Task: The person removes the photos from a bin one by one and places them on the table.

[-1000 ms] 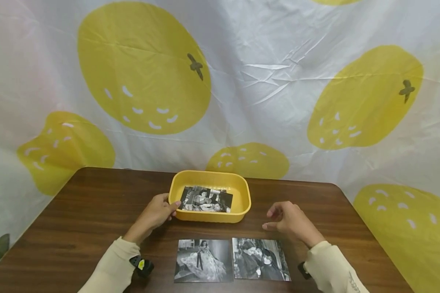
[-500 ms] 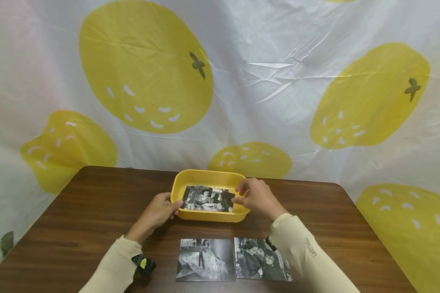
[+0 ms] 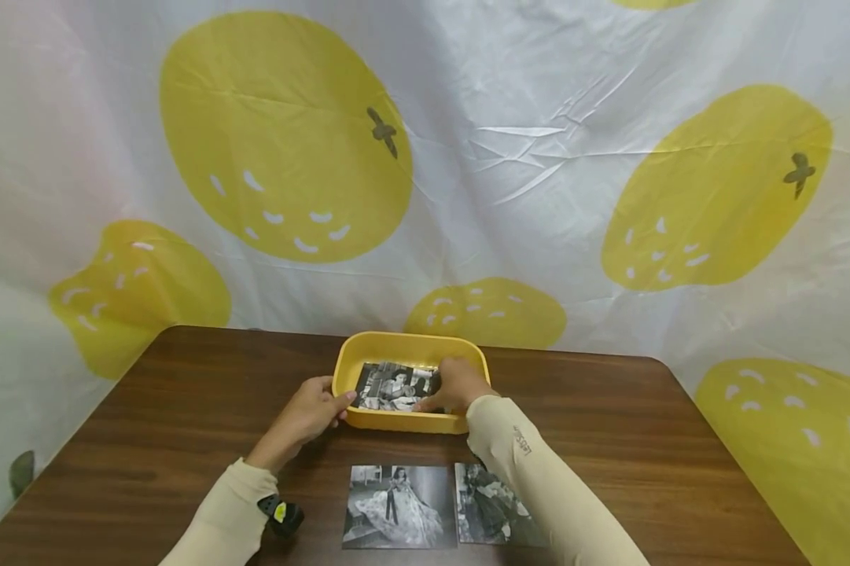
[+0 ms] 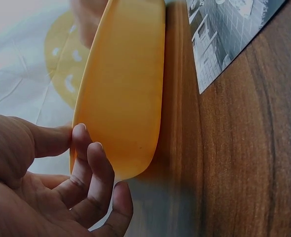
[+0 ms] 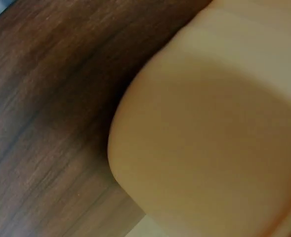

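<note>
A yellow plastic basin [image 3: 403, 422] stands near the table's back edge with black-and-white photos [image 3: 389, 387] lying in it. My left hand [image 3: 311, 409] pinches its left rim, thumb on the rim and fingers against the outer wall, as the left wrist view shows [image 4: 61, 173]. The right hand [image 3: 460, 385] reaches into the basin over the right part of the photos, its thumb at their front edge. Its other fingertips are hidden, so I cannot tell whether they grip a photo. In the right wrist view the basin's outer wall [image 5: 199, 138] fills most of the frame.
Two black-and-white photos lie side by side on the brown wooden table [image 3: 149, 440] in front of the basin: a figure in a wide gown [image 3: 399, 507] and, right of it, one [image 3: 491, 507] partly under the right sleeve. Behind hangs a white cloth with yellow fruit [image 3: 290, 141].
The right hand has moved left from beside the basin, over its right rim and down onto the photos inside. The left hand keeps hold of the left rim.
</note>
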`<state>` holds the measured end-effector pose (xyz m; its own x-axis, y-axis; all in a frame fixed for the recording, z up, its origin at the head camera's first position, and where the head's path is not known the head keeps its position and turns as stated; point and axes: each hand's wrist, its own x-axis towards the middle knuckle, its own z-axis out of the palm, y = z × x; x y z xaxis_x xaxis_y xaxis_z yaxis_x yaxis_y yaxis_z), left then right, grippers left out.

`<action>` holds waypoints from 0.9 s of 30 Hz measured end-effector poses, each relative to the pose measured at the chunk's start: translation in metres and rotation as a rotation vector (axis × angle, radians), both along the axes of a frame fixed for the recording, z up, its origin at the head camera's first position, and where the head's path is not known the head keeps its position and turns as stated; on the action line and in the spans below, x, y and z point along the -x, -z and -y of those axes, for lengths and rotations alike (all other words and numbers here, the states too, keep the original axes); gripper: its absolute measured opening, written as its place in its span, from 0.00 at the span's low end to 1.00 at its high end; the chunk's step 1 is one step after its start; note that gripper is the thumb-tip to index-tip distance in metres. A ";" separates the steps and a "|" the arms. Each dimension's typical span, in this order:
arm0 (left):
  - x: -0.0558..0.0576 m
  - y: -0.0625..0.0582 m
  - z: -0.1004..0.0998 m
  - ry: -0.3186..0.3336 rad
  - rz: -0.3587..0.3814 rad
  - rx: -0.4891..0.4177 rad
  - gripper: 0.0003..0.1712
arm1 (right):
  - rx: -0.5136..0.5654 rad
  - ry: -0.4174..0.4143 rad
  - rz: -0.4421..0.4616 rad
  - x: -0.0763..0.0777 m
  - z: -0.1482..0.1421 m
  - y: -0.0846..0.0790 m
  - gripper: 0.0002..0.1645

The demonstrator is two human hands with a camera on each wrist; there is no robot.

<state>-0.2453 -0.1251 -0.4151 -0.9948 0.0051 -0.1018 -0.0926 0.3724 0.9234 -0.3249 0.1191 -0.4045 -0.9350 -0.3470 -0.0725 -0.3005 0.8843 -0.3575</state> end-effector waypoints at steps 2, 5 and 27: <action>0.000 0.001 0.000 0.003 -0.002 0.000 0.17 | -0.049 0.013 -0.017 0.002 0.002 0.004 0.27; 0.000 0.001 0.000 0.007 0.002 0.002 0.17 | -0.115 0.043 -0.059 0.005 0.004 0.007 0.27; 0.000 0.000 0.000 0.005 0.002 0.000 0.19 | 0.120 0.134 -0.228 0.003 0.000 0.001 0.34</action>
